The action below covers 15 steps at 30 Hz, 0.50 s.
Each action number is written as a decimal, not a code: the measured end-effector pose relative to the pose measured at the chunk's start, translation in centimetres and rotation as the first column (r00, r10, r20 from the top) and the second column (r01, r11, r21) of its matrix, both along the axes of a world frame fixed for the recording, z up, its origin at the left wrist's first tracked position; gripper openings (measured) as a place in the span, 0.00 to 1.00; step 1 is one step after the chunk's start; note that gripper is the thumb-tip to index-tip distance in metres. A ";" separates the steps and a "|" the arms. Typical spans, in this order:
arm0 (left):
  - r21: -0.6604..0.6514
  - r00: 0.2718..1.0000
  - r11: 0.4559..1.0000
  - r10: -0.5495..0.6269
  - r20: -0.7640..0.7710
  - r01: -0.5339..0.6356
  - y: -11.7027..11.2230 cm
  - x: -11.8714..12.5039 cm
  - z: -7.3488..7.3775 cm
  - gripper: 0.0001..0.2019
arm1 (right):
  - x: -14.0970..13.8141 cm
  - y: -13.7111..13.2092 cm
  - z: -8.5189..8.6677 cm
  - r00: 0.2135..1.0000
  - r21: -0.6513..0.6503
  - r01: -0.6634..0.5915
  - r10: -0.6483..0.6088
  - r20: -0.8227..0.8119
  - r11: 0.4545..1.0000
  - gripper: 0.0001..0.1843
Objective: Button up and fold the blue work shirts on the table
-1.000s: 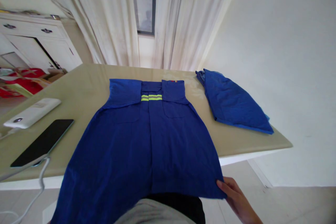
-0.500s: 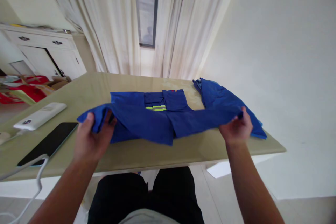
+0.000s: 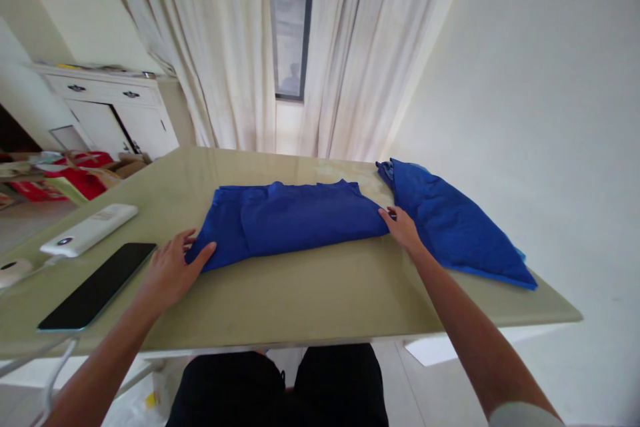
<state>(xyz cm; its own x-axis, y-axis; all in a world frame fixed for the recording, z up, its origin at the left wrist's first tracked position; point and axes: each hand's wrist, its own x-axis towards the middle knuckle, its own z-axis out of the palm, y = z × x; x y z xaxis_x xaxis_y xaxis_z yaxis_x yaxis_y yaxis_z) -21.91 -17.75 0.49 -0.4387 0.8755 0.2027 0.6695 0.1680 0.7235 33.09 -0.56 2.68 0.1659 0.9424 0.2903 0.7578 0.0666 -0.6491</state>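
A blue work garment (image 3: 310, 217) lies folded into a long, flat bundle on the table. My left hand (image 3: 173, 267) rests at its near left corner, thumb on the cloth and fingers spread along the left edge. At the right end, my right hand (image 3: 400, 223) pinches the corner of the fabric between thumb and fingers. The reflective strip seen earlier is hidden under the folded-over cloth. Just right of that hand lies a second folded blue garment (image 3: 450, 223), apart from the bundle.
A black phone (image 3: 97, 287) and a white power bank (image 3: 90, 229) with a cable (image 3: 59, 367) lie on the table's left side. The pale tabletop (image 3: 300, 303) ends before my legs. Curtains (image 3: 220, 47) hang behind; a wall (image 3: 540, 113) stands at right.
The raised flap of cloth has been folded away from me over the bundle, covering the reflective strip. My right hand has come inward, and my left hand's fingers have loosened at the left corner.
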 end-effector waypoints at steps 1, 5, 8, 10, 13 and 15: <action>-0.052 0.997 0.999 -0.011 -0.078 0.007 -1.0 -0.3 -0.7 0.38 | 0.4 -0.7 -1.0 0.999 -0.046 -0.038 0.037 -0.019 0.998 0.30; -0.089 0.996 0.996 0.021 -0.091 -0.029 -2.3 -0.5 -1.4 0.38 | 0.9 -2.3 -2.2 0.962 -0.041 -0.225 0.216 -0.165 0.973 0.27; -0.089 0.992 0.996 -0.014 0.123 0.025 -2.7 -0.8 -0.4 0.43 | 1.4 -4.0 -0.9 0.908 -0.083 -0.321 0.282 -0.311 0.943 0.29; -0.108 0.943 0.984 -0.103 0.316 0.143 -3.8 -1.8 0.4 0.44 | 2.4 -6.1 0.3 0.861 -0.202 -0.436 0.341 -0.377 0.877 0.28; -0.194 0.897 0.951 -0.143 0.419 0.242 -6.4 -4.2 1.0 0.38 | 4.1 -10.0 1.8 0.837 -0.455 -0.535 0.374 -0.398 0.712 0.26; -0.199 0.921 0.959 -0.116 0.372 0.201 -8.0 -5.5 0.7 0.34 | 4.6 -12.4 2.2 0.878 -0.548 -0.476 0.328 -0.349 0.688 0.26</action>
<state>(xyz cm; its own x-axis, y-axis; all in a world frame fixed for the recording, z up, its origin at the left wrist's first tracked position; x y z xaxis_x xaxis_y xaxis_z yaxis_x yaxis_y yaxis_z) -27.43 -25.72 1.22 -0.2953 0.9430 -0.1534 0.4090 0.2699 0.8717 37.68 -12.92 4.83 -0.2850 0.8910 -0.3534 0.5939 -0.1252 -0.7947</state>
